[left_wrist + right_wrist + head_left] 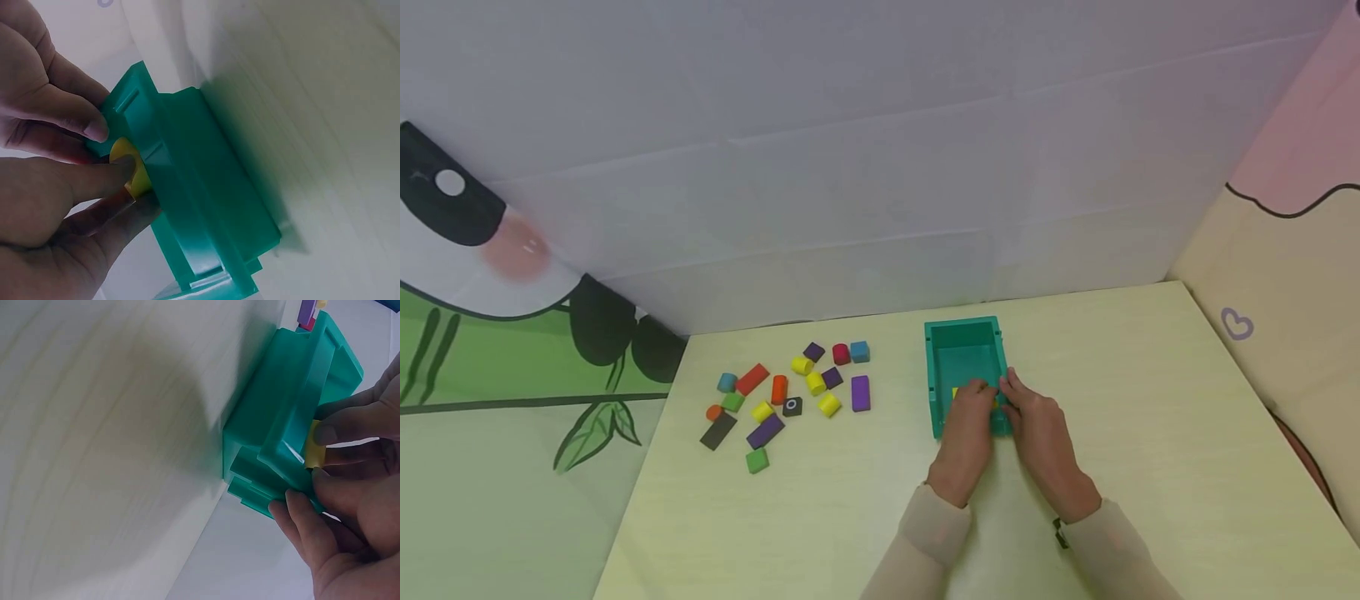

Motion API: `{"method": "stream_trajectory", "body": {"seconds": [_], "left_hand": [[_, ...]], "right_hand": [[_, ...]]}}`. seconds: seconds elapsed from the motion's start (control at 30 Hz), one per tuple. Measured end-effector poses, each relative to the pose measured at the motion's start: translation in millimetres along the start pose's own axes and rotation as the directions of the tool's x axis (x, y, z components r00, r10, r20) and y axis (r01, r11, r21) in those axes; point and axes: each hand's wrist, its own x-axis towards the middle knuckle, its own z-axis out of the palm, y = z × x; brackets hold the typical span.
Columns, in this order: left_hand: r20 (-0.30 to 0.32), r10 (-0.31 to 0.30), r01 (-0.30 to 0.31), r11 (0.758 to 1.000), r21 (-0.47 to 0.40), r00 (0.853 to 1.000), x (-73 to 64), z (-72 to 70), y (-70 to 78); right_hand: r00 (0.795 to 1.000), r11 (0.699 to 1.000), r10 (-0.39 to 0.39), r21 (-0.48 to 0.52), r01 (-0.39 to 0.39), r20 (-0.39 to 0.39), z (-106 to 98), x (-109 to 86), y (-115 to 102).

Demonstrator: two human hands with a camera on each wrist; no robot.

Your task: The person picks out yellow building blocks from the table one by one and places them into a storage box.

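Note:
A teal plastic box with a raised rim stands on the table, right of centre in the head view. My left hand pinches a small yellow block between thumb and fingers, at the box's near end. In the right wrist view the yellow block lies against the rim. My right hand grips the near right corner of the box, its fingers curled against the outer side. In the head view both hands largely cover the yellow block and the near end.
On the left of the pale table lie several loose blocks, among them a purple one, a red one, a dark grey one and a green one. A white wall rises along the back edge.

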Motion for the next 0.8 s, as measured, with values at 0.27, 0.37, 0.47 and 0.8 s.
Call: {"method": "stream_trajectory", "body": {"seconds": [0.27, 0.37, 0.47, 0.8], "left_hand": [[0.018, -0.006, 0.007, 1.000, -0.015, 1.000, 1.6, 3.4, -0.4], [0.018, -0.008, 0.009, 0.999, -0.041, 1.000, 2.9, 5.8, -1.2], [0.019, -0.007, 0.008, 0.998, -0.063, 1.000, 3.8, 7.1, -1.8], [0.052, -0.023, 0.025, 0.998, -0.049, 0.998, 10.0, 7.6, -1.0]], "right_hand": [[1.000, 1.000, 0.003, -0.001, -0.003, -0.003, 1.3, -0.1, 1.7], [1.000, 1.000, 0.002, -0.005, -0.002, -0.002, 0.6, 0.1, 1.2], [1.000, 1.000, 0.000, -0.008, 0.000, -0.002, 0.3, -0.1, 1.1], [1.000, 1.000, 0.012, 0.005, -0.012, 0.003, -0.6, -0.3, -0.1]]}}
